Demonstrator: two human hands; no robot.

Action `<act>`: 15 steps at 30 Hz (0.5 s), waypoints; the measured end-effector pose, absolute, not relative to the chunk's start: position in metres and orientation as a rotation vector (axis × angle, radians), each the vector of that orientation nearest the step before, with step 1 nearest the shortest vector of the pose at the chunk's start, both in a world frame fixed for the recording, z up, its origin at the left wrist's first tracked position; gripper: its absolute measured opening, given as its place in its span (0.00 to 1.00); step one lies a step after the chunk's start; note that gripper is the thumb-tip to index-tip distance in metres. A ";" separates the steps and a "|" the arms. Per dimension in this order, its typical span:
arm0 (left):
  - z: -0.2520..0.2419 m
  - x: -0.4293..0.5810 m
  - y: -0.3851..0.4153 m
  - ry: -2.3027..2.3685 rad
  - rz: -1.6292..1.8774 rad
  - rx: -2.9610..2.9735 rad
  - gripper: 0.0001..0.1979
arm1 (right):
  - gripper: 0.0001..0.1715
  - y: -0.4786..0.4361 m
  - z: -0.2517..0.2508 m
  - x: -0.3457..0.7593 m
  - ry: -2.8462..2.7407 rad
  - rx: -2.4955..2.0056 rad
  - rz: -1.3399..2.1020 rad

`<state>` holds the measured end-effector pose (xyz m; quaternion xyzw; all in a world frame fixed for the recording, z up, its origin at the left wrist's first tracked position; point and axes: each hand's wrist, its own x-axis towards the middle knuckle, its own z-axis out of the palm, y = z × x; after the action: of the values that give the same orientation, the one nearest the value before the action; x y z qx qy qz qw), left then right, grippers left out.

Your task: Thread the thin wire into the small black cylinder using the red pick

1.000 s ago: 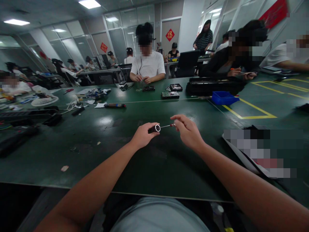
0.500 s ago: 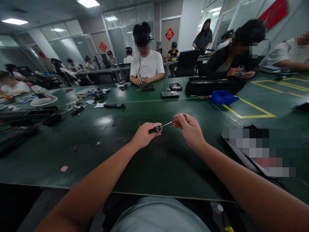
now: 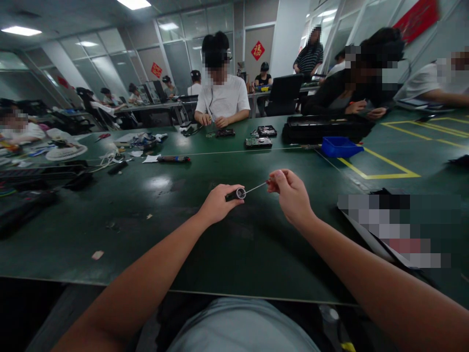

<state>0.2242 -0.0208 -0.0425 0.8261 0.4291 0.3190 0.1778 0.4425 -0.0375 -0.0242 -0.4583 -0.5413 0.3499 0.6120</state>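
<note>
Over the middle of the green table, my left hand (image 3: 217, 203) grips a short black cylinder (image 3: 232, 195), its round silver-rimmed end facing to the right. Fingers and thumb of that hand wrap around its body. My right hand (image 3: 291, 193) is closed around the handle of a screwdriver (image 3: 255, 187), level with the cylinder and to the right of it. The thin metal shaft points left, with its tip at the cylinder's open end. How deep the tip sits inside I cannot tell. Most of the handle is hidden by my fingers.
Ahead on the green table (image 3: 176, 234) lie a pen-shaped electric tool (image 3: 174, 159), hard drives (image 3: 258, 142), a blue tray (image 3: 340, 146) and a long black case (image 3: 326, 128). Cables and parts crowd the left side. A co-worker (image 3: 223, 100) sits opposite, another at right.
My right hand has shifted slightly right, drawing the screwdriver a little away, so more of its shaft shows. My left hand stays nearly in place with the cylinder.
</note>
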 end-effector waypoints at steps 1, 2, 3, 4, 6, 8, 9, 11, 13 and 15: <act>-0.042 0.224 -0.021 1.229 0.901 2.332 0.19 | 0.16 -0.039 -0.023 0.443 -1.276 -1.065 0.776; -0.042 0.224 -0.022 1.239 0.897 2.329 0.19 | 0.15 -0.040 -0.022 0.442 -1.301 -1.069 0.755; -0.041 0.225 -0.022 1.247 0.892 2.328 0.19 | 0.15 -0.042 -0.021 0.442 -1.324 -1.068 0.739; -0.041 0.225 -0.023 1.251 0.886 2.329 0.20 | 0.14 -0.043 -0.020 0.441 -1.347 -1.069 0.729; -0.040 0.225 -0.023 1.254 0.876 2.335 0.20 | 0.14 -0.045 -0.018 0.440 -1.394 -1.078 0.712; -0.040 0.225 -0.023 1.252 0.874 2.341 0.20 | 0.13 -0.047 -0.016 0.439 -1.436 -1.097 0.692; -0.040 0.225 -0.023 1.252 0.875 2.343 0.20 | 0.13 -0.048 -0.015 0.439 -1.454 -1.105 0.679; -0.041 0.225 -0.023 1.256 0.877 2.343 0.20 | 0.14 -0.050 -0.013 0.439 -1.492 -1.134 0.644; -0.041 0.225 -0.023 1.266 0.879 2.338 0.20 | 0.15 -0.051 -0.011 0.440 -1.535 -1.200 0.596; -0.042 0.224 -0.023 1.279 0.881 2.331 0.20 | 0.18 -0.052 -0.010 0.441 -1.568 -1.279 0.532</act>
<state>0.2244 -0.0226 -0.0422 0.8203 0.4498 0.3101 0.1694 0.4414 -0.0520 -0.0095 -0.5291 -0.6485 0.2202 0.5011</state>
